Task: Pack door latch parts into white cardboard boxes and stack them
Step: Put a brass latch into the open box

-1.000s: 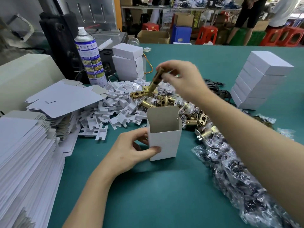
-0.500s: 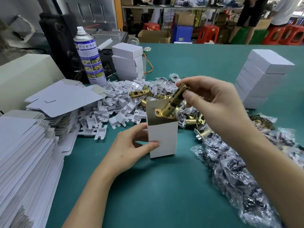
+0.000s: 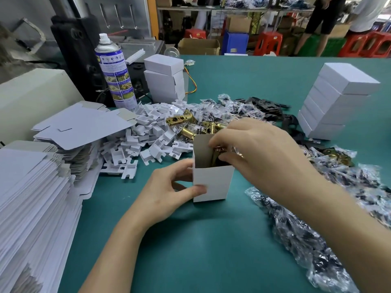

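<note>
Now that the brass latch [image 3: 218, 152] has come down from above the mouth and sits mostly inside the upright white box [image 3: 213, 182], only its top showing, my right hand [image 3: 260, 153] still pinches it with curled fingers while my left hand [image 3: 167, 193] grips the box's near corner, steadying it on the green table [image 3: 211, 240]. One part is now packed, I judge; closing the flap and stacking it remain.
</note>
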Tool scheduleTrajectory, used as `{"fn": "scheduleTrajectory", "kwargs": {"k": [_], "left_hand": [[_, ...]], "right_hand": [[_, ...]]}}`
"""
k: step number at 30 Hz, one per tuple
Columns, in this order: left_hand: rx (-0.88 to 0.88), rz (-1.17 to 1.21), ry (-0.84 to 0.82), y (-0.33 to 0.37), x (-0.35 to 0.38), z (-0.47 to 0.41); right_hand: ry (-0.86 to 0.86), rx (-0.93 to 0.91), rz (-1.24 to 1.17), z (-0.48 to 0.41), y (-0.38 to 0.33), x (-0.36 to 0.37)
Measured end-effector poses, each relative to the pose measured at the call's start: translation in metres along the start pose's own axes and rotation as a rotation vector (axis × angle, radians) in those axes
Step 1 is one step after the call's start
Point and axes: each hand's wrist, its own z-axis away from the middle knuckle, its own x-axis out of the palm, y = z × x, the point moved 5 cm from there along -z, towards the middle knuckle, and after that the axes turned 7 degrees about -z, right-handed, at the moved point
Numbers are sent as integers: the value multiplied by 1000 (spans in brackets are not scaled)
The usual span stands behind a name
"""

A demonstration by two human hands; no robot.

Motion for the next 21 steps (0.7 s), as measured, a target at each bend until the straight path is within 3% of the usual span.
{"fn": "scheduleTrajectory", "kwargs": {"k": [6,10,14,17,21], "left_hand": [[3,-5,7,3,-1,0],[9,1,13,5,-1,1],[5,-3,13,5,-1,1],[5,-4,7,4,-1,1],[-14,25,-6,0,1,0]], "right_hand": [[-124,20,190,-2,-7,4],[-217,13,188,4,-7,15],[-186,0,167,11,-8,16],[-50,-29,132,19,-9,19],[454,11,-213,35,5,15]]}}
